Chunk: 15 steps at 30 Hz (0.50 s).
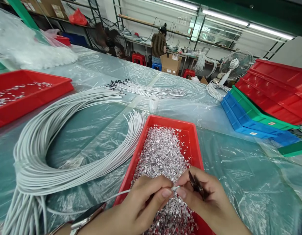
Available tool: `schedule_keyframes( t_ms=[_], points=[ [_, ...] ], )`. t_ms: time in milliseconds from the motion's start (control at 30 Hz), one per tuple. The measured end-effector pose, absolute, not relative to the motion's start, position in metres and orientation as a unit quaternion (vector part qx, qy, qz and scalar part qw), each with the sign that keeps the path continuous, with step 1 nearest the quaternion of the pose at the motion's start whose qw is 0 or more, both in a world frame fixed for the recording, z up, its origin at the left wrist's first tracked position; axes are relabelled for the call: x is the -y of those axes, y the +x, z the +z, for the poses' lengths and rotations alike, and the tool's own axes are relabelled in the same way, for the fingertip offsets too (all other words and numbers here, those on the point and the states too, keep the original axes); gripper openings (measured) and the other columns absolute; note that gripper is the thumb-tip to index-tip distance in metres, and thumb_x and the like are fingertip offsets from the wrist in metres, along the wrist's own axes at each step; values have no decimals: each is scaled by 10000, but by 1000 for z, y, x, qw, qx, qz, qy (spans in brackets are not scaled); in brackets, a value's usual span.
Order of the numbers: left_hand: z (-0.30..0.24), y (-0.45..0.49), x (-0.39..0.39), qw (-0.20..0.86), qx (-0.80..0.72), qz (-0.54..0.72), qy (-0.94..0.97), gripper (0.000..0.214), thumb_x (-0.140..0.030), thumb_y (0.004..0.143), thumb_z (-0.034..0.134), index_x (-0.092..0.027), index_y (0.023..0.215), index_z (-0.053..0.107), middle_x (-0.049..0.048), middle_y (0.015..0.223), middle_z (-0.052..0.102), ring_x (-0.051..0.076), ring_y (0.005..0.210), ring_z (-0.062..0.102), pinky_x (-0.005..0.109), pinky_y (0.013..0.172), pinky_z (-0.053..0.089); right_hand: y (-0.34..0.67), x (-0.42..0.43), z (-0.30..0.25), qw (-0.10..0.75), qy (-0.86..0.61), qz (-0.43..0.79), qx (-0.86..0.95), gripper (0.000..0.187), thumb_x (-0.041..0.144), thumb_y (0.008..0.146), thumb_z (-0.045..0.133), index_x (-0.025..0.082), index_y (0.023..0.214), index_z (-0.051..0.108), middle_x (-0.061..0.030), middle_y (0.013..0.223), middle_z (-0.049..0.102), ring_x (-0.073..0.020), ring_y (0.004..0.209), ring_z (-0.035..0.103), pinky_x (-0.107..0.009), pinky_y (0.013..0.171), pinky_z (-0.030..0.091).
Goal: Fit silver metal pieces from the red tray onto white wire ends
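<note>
My left hand point(143, 204) pinches the end of a single white cable point(116, 195) over a red tray point(190, 130) filled with silver foil scraps point(163, 156). My right hand point(207, 199) pinches the same cable tip point(175, 188) from the other side and also holds a small dark cutting tool point(196, 186) in its palm. The two hands nearly touch at the fingertips. A large coiled bundle of white cables point(55, 137) lies to the left of the tray, on the plastic-covered table point(239, 169). A watch sits on my left wrist.
A second red tray point(8, 107) with a few scraps stands at the far left. Stacked red, green and blue trays point(263, 104) lie at the right. More cables point(146, 88) and a tape roll point(153, 102) lie further back. A person works at a distant bench, near two fans.
</note>
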<state>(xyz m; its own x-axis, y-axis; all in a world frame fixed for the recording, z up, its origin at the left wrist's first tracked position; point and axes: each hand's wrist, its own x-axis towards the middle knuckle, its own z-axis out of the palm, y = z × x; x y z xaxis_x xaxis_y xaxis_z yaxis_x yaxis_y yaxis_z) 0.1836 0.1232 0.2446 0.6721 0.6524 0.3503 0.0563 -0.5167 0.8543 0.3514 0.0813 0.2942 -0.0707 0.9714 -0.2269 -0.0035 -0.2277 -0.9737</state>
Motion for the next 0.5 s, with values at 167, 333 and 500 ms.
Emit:
schedule_keyframes(
  t_ms=[167,333,500],
  points=[
    [248,185,-125,416,-220,336,816,180,-182,956,360,-221,829,481,-66,590,438,80,511,439,201,510,352,353,-81,295,432,-534,574,446,121,135,664,667,224,689,588,78,562,376,-105,513,276,-266,483,190],
    [249,185,-125,385,-231,328,831,216,-210,970,336,-211,821,493,-45,598,497,94,521,483,217,522,377,358,-83,289,419,-516,583,468,144,105,676,652,223,697,572,87,554,348,-92,492,237,-251,454,171],
    [246,186,-123,365,-248,324,837,174,-211,958,351,-217,885,508,-31,641,564,111,556,529,233,549,412,362,-86,284,402,-509,573,500,118,129,731,606,216,686,541,90,547,324,-88,484,227,-232,435,185]
  ],
)
